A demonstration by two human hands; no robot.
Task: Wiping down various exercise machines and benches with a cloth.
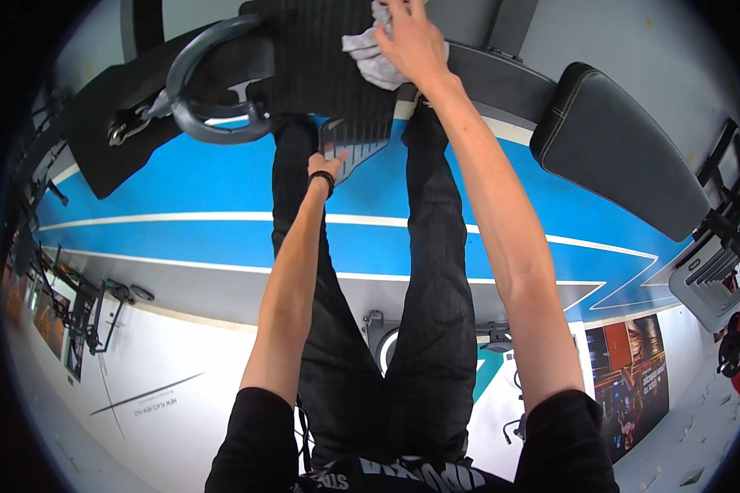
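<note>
At the top, my right hand (410, 43) presses a crumpled light-grey cloth (379, 61) with its fingers. The cloth lies against the right edge of a black ribbed panel (320, 61) on a piece of gym equipment. Lower down, between my legs, my left hand (325, 165) wears a black beaded bracelet (322, 180). It is at the left edge of a grey slatted plate (367, 145). Its fingers are blurred, and whether they grip that edge is not clear. No cloth shows in this hand.
A thick grey curved handle (182, 117) with a metal carabiner (120, 129) stands left of the panel. To the right is a black padded seat (616, 148) beside a dark beam (499, 77). Blue flooring (222, 179) with white lines lies under my legs. More gym machines (709, 283) stand farther off.
</note>
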